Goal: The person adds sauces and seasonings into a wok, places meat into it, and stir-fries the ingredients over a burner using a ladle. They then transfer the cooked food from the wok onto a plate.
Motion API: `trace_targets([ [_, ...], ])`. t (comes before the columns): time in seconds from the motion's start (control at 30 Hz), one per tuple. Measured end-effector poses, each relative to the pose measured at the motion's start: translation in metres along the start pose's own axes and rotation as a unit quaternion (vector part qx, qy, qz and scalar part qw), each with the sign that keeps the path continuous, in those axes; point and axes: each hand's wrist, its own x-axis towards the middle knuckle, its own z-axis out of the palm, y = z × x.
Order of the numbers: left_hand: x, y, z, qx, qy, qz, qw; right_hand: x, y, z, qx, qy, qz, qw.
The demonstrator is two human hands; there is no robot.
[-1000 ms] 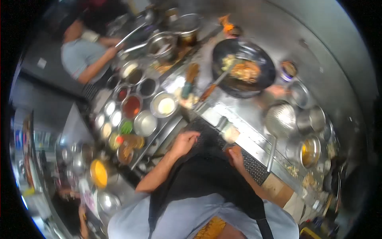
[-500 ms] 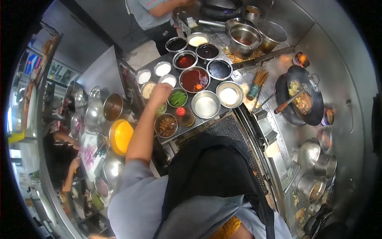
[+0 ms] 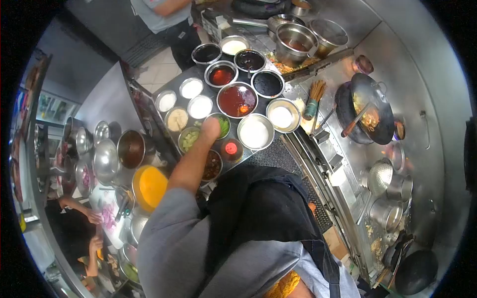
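Observation:
My left hand (image 3: 210,128) reaches over the bowls, at the left edge of the bowl of chopped greens (image 3: 223,126). Its fingers are hidden under the back of the hand. Close by are a bowl of pale green pieces (image 3: 189,140), a bowl of white powder (image 3: 200,107) and a red-capped bottle (image 3: 231,148). A dark brown mix (image 3: 212,166) fills the bowl under my forearm. My right hand is not in view. On the right, a wok (image 3: 371,110) holds noodle-like food with a wooden-handled ladle (image 3: 350,129) in it.
Behind are sauce bowls (image 3: 238,100), steel pots (image 3: 296,44) and a person in grey (image 3: 160,17). At left, another person's hands (image 3: 94,243) are near a cutting board (image 3: 117,238) and a yellow bowl (image 3: 151,187). A strainer (image 3: 380,178) and pots lie right.
The view has turned from the stove to the bowls. My left hand has gone from near my body to the white powder, then to the greens. My right hand has left view.

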Motion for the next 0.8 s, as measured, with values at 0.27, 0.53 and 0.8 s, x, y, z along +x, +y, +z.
trace_targets([
  [0.27, -0.007, -0.019, -0.008, -0.13, 0.085, 0.007, 0.988, -0.021, -0.063, -0.01, 0.122, 0.025, 0.186, 0.975],
  [0.53, -0.035, -0.012, -0.078, -0.397, -0.01, -0.101, 0.912, -0.024, -0.127, -0.047, 0.216, 0.009, 0.167, 0.962],
  [0.8, -0.072, 0.073, -0.212, -0.481, -0.03, -0.027, 0.876, -0.016, -0.138, -0.083, 0.314, 0.036, 0.214, 0.924],
])
